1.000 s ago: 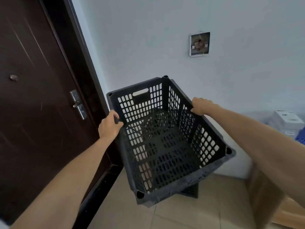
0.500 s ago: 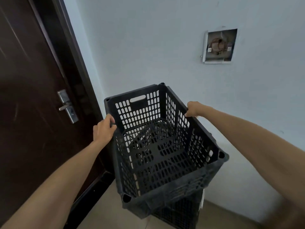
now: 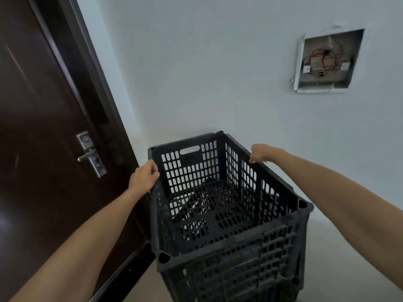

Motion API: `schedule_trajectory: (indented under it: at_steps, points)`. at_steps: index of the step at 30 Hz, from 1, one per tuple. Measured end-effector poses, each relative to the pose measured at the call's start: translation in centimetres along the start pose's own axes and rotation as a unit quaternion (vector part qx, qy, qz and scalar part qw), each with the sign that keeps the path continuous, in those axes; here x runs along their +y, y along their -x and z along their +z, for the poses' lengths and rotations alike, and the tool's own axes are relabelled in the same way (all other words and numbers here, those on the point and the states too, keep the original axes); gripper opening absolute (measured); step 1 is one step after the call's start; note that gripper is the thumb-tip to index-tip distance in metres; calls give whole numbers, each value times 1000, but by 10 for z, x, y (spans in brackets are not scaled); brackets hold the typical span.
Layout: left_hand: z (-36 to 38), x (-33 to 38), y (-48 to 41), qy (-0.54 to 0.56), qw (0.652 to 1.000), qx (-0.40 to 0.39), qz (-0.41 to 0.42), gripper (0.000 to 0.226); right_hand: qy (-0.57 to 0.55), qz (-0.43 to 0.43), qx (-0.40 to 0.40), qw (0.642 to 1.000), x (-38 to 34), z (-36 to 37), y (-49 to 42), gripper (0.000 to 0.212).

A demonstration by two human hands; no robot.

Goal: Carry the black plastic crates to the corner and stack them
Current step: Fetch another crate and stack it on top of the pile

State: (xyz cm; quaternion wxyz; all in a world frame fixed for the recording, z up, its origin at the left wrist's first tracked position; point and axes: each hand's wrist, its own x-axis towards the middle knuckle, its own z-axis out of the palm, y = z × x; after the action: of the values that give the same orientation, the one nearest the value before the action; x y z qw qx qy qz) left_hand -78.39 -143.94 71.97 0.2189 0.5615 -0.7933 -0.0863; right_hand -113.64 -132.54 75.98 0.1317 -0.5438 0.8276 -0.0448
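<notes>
Both hands — left hand (image 3: pixel 142 176), right hand (image 3: pixel 259 153) — have a closed grip on the top crate's (image 3: pixel 218 205) side rims; it sits on a lower crate (image 3: pixel 239 277).

so the crate (image 3: pixel 220 205) dropped between both hands, now sits level on the lower crate (image 3: pixel 239 277) underneath.

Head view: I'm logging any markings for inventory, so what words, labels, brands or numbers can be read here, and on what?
None can be read.
Top crate: no label or moulded text visible.
Crate beneath: none visible.
Door handle plate: no marking legible.
Open wall box: only wires and two small white tabs, no lettering legible.
</notes>
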Motion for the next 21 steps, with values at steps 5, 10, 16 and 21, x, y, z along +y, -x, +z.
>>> schedule_trajectory:
  at_steps: [5,10,16,21]
  points:
    - [2,4,-11,6,1000,12,-25,1,-26,-15,-42,999,7,-10,-30,23]
    - [3,13,-4,-12,999,15,-42,5,-57,-39,-52,996,14,-7,-34,30]
    - [-5,20,23,-48,998,-31,-15,23,-81,-44,-10,996,17,-1,-29,29]
    - [-18,9,63,-120,991,-23,55,35,77,-61,63,993,14,6,-11,29]
